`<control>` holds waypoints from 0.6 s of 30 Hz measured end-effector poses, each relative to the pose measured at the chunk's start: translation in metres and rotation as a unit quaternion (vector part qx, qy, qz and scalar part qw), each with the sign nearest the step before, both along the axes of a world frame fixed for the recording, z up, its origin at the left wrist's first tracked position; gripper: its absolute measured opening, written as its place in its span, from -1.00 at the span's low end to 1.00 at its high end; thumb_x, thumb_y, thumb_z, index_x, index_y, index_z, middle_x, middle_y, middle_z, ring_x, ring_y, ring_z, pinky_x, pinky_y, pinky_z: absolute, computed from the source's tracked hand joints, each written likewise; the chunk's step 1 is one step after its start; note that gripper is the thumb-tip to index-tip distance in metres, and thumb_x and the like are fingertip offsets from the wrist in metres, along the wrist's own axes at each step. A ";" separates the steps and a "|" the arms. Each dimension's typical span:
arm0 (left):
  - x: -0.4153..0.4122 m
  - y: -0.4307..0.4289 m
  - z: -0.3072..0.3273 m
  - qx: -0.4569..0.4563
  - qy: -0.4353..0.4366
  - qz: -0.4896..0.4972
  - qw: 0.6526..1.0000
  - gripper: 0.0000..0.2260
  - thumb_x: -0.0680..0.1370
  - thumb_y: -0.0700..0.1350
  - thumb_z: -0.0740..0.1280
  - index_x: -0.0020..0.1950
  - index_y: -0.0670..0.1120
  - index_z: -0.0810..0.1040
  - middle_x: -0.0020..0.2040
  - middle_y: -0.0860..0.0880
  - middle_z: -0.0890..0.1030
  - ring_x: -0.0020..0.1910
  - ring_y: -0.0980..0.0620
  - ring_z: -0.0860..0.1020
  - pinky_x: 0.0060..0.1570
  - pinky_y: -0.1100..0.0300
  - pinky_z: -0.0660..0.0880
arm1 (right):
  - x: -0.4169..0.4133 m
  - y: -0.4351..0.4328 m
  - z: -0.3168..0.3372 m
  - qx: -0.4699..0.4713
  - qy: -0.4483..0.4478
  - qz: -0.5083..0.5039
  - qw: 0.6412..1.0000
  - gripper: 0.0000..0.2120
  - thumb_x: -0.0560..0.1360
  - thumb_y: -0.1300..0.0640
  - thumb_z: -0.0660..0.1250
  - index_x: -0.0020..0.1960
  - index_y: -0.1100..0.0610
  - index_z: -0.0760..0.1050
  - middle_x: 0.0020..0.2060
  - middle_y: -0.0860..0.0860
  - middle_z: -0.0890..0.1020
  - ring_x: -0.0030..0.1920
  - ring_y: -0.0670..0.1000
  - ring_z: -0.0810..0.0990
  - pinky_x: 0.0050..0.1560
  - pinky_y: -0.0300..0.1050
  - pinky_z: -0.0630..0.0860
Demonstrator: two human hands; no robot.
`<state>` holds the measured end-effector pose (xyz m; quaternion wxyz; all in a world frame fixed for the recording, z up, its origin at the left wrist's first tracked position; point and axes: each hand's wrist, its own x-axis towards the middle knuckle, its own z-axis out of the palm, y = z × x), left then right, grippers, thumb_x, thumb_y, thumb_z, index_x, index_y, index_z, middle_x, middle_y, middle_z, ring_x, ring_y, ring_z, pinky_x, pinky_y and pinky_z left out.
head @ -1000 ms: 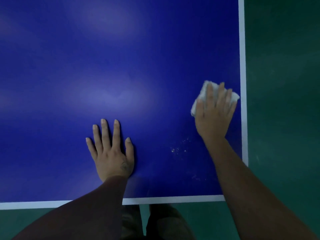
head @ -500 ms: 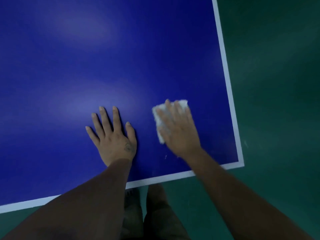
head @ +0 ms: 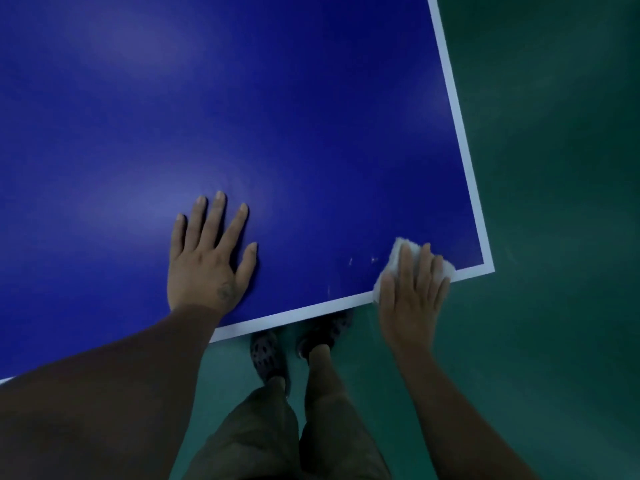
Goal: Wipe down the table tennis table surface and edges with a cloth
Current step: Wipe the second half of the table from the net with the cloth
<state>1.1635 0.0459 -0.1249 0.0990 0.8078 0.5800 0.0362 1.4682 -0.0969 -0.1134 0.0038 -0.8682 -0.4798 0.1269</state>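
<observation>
The blue table tennis table [head: 277, 116] fills the upper left, with a white line along its near and right edges. A white cloth [head: 398, 258] lies on the near edge close to the right corner. My right hand [head: 412, 292] presses flat on the cloth with straight fingers, its palm hanging past the table's edge. My left hand [head: 207, 261] rests flat on the blue surface, fingers spread. A few pale specks [head: 360, 261] sit on the surface just left of the cloth.
Green floor [head: 554, 202] lies to the right of and below the table. My legs and dark perforated shoes [head: 270, 355] stand just below the near edge. The table's right corner [head: 488, 266] is close to the cloth.
My right hand has slid the cloth from the middle of the surface near my left hand down and right to the near edge by the corner. My left hand has stayed put.
</observation>
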 end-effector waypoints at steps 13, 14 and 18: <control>0.001 0.001 0.002 -0.005 0.008 0.008 1.000 -0.41 0.74 0.25 0.02 0.77 0.11 0.11 0.78 -0.02 0.03 0.76 -0.11 -0.05 0.71 -0.21 -0.05 | -0.034 0.145 -0.003 0.029 -0.024 0.015 0.999 -0.39 0.76 -0.23 -0.17 0.77 -0.09 -0.05 0.75 0.16 0.02 0.74 0.28 -0.02 0.66 0.45 0.01; 0.002 0.002 0.002 -0.004 0.010 0.007 1.000 -0.41 0.74 0.25 0.01 0.77 0.11 0.10 0.78 -0.02 0.03 0.76 -0.11 -0.05 0.71 -0.20 -0.05 | -0.052 0.135 -0.006 0.035 -0.021 0.063 0.997 -0.40 0.77 -0.22 -0.17 0.77 -0.09 -0.05 0.75 0.16 0.02 0.74 0.27 -0.01 0.67 0.44 0.02; 0.003 0.001 0.002 -0.007 0.026 0.009 1.000 -0.40 0.74 0.27 -0.04 0.77 0.12 0.07 0.78 -0.01 -0.01 0.76 -0.10 -0.07 0.71 -0.20 -0.04 | -0.104 0.022 -0.016 0.030 0.026 0.249 0.968 -0.41 0.80 -0.18 -0.04 0.78 -0.08 -0.02 0.77 0.10 -0.03 0.76 0.21 -0.06 0.70 0.38 -0.06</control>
